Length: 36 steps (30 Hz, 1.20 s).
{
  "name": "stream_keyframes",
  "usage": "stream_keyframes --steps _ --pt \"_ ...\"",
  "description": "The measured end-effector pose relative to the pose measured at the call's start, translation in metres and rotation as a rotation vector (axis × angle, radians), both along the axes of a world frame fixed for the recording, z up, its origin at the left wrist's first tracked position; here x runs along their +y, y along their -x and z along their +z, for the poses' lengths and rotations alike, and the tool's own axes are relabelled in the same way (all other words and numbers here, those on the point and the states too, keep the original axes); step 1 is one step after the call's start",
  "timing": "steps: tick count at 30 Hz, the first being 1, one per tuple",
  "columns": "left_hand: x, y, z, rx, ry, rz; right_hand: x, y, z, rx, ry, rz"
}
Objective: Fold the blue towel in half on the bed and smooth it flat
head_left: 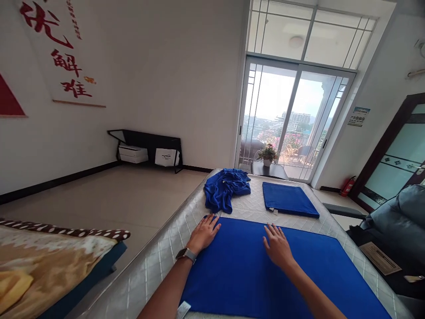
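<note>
A blue cloth (245, 274) lies spread flat on the pale quilted mattress (159, 252), with a white tag (183, 309) at its near left corner. My left hand (203, 232), a watch on its wrist, rests open at the cloth's far left corner. Fingers spread, my right hand (277, 246) lies on the cloth near the middle of its far edge. Beyond them, a crumpled heap of blue cloth (226, 188) sits at the left. To its right is a neat folded stack of blue cloth (288, 198) with a small white tag on the near edge.
A second bed with a patterned blanket (59, 261) stands at the left. Past the mattress is a dark table (277, 170) with a potted plant (268, 153), before sliding glass doors. A dark padded seat (398, 221) is at the right. A black rack (149, 141) holds white boxes.
</note>
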<state>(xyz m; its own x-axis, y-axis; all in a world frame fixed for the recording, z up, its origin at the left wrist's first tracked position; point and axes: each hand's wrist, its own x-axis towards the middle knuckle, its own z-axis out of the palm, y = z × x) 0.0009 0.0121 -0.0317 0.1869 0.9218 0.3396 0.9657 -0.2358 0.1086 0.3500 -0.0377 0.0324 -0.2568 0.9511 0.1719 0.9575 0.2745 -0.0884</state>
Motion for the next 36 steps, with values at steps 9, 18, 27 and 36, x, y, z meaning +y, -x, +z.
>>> stream_keyframes --steps 9,18,27,36 --pt "0.0 0.002 -0.005 0.078 -0.09 -0.027 0.005 0.168 -0.011 0.18 0.157 0.294" --pt "0.0 0.003 -0.008 0.108 -0.095 -0.026 0.021 0.174 -0.019 0.182 0.185 0.272" --pt "0.005 0.005 -0.012 0.002 -0.031 -0.015 0.024 0.074 -0.018 0.112 0.222 0.115" --pt "0.0 0.006 -0.004 0.005 0.019 0.007 0.025 -0.059 -0.022 0.039 0.211 -0.124"
